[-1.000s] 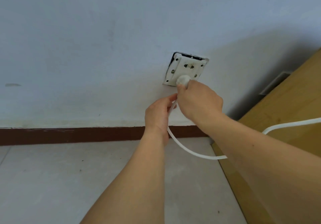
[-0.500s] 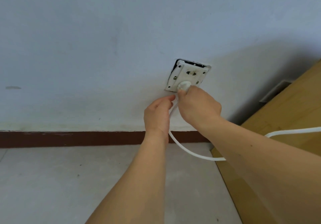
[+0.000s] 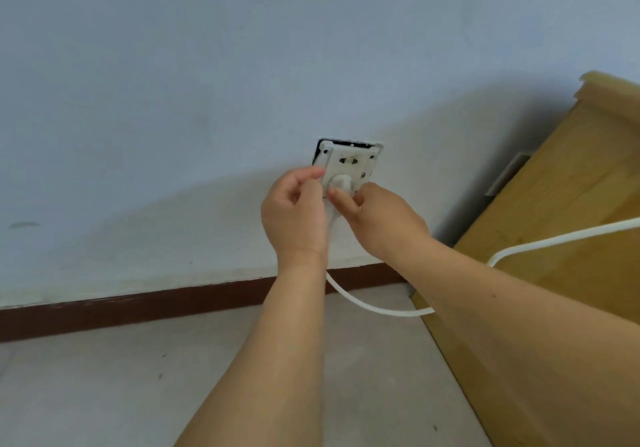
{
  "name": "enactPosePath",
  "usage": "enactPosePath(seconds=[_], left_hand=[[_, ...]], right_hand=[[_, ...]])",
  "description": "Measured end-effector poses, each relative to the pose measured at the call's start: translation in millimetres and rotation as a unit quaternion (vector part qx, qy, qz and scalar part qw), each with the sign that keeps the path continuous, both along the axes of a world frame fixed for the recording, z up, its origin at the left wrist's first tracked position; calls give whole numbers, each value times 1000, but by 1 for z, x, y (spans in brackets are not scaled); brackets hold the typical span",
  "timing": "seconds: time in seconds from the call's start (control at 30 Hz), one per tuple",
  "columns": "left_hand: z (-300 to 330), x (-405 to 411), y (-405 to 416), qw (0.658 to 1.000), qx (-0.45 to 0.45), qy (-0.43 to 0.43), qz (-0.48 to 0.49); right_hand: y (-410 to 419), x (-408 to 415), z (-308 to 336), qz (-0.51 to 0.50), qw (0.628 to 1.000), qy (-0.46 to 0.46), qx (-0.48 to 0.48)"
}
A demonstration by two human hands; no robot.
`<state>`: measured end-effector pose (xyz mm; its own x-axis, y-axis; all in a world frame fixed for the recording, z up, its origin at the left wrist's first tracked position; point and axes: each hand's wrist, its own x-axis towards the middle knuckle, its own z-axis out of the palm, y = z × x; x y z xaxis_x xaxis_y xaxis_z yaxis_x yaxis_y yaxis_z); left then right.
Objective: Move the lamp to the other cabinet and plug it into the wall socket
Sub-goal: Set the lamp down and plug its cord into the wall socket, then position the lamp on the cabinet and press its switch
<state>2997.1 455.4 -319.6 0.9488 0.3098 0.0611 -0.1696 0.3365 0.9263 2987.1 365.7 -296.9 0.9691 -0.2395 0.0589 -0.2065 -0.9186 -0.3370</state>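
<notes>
A white wall socket (image 3: 349,160) sits low on the pale blue wall, its plate hanging a little loose with a dark gap behind the top edge. A white plug (image 3: 343,182) is pressed against the socket's lower part. My right hand (image 3: 381,218) pinches the plug from the right. My left hand (image 3: 294,214) has its fingertips on the socket plate's left edge. The white cord (image 3: 374,308) drops from the plug, loops low and runs off to the right across the cabinet. The lamp itself is out of view.
A light wooden cabinet (image 3: 571,204) stands against the wall at the right, close to the socket. A dark red skirting board (image 3: 138,308) runs along the wall's foot above a grey tiled floor (image 3: 104,394).
My left hand has risen from the cord below the plug to the socket plate's left edge. My right hand still holds the plug at the socket. The view has shifted slightly.
</notes>
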Motion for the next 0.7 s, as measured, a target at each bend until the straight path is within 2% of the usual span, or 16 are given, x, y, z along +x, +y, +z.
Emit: enactPosePath(seconds=[0.1, 0.27, 0.4, 0.53, 0.7], left_hand=[[17, -7, -19, 999, -14, -37, 19], [47, -21, -61, 994, -43, -86, -44], [61, -42, -103, 985, -73, -110, -112], [71, -64, -132, 968, -67, -138, -197], [85, -79, -149, 956, -70, -145, -246]], right_hand=[[-10, -17, 10, -7, 998, -48, 30], [-42, -55, 49, -31, 983, -152, 98], [-70, -93, 86, -34, 966, -235, 105], [-92, -123, 110, -31, 966, -246, 77], [-107, -140, 124, -58, 955, -277, 91]])
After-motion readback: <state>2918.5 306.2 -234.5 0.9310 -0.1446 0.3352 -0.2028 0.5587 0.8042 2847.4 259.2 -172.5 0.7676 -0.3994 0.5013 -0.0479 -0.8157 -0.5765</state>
